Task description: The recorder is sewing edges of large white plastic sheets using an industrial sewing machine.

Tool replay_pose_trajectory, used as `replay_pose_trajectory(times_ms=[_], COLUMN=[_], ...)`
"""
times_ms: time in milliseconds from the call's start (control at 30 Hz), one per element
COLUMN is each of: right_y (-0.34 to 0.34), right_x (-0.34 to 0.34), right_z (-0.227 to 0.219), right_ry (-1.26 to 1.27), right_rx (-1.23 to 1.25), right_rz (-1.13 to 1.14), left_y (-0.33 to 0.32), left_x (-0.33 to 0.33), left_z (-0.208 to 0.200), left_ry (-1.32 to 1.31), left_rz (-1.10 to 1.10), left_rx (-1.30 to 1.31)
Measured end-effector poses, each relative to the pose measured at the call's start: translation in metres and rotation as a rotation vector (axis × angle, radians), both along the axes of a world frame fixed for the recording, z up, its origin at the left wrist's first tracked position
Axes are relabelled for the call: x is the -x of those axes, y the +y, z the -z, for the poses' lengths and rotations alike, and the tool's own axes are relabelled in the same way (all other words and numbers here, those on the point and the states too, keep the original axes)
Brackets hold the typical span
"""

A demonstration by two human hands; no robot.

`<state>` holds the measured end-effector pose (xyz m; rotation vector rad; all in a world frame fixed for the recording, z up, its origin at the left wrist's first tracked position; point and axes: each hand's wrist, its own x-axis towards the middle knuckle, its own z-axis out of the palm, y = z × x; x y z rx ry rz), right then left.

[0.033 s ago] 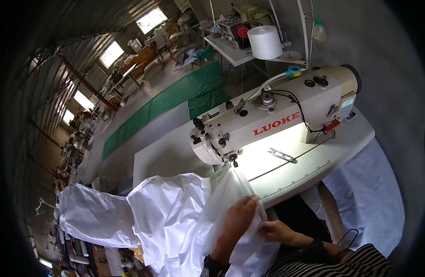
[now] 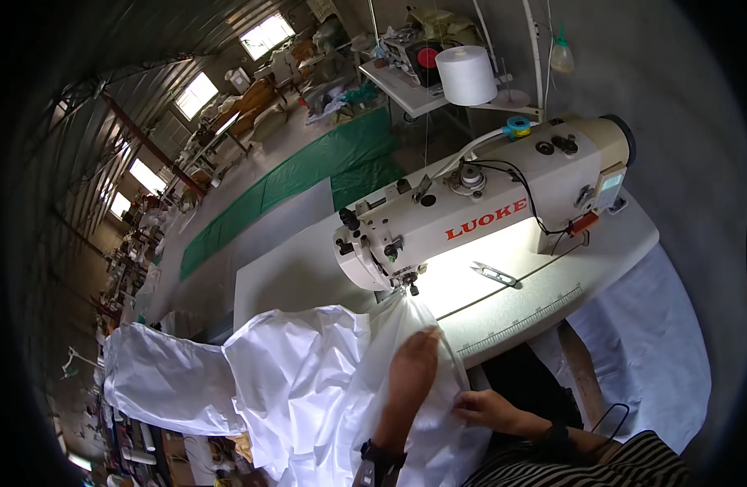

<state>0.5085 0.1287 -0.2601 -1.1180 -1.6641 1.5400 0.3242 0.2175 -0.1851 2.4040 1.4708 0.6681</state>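
Note:
White, shiny, thin fabric (image 2: 300, 381) hangs in folds over the front of the sewing machine table. Its gathered upper end runs under the needle area of a white sewing machine (image 2: 487, 191). My left hand (image 2: 414, 365) is closed on the fabric's right-hand edge, just in front of the needle. Lower down the same edge, my right hand (image 2: 487, 408) pinches the fabric between thumb and fingers. The needle and presser foot are partly hidden by the machine head and the gathered cloth.
Thread snips (image 2: 496, 274) lie on the lit table (image 2: 349, 276) under the machine arm. A white thread cone (image 2: 466, 75) stands behind. White cloth (image 2: 649, 341) hangs at the right. Green sheeting (image 2: 300, 191) covers floor beyond the table.
My left hand has shifted a little forward and left along the fabric edge, closer to the needle. My right hand and the machine look the same.

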Motion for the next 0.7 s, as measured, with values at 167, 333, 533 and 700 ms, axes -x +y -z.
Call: replay_pose_trajectory(times_ms=[167, 333, 533, 700], right_y=[0.018, 0.128, 0.228, 0.237], right_x=[-0.02, -0.013, 0.031, 0.039], right_z=[-0.034, -0.038, -0.013, -0.016], right_ry=[-0.181, -0.387, -0.776, -0.714], right_rx=[-0.405, -0.748, -0.711, -0.789], right_rz=[0.317, 0.374, 0.275, 0.25], left_y=[0.03, 0.036, 0.059, 0.059], left_x=[0.01, 0.015, 0.013, 0.013], left_z=[0.021, 0.022, 0.024, 0.024], left_ry=[0.102, 0.158, 0.153, 0.114], left_rz=[-0.14, -0.161, -0.138, -0.163], left_rx=[-0.209, -0.203, -0.17, -0.037])
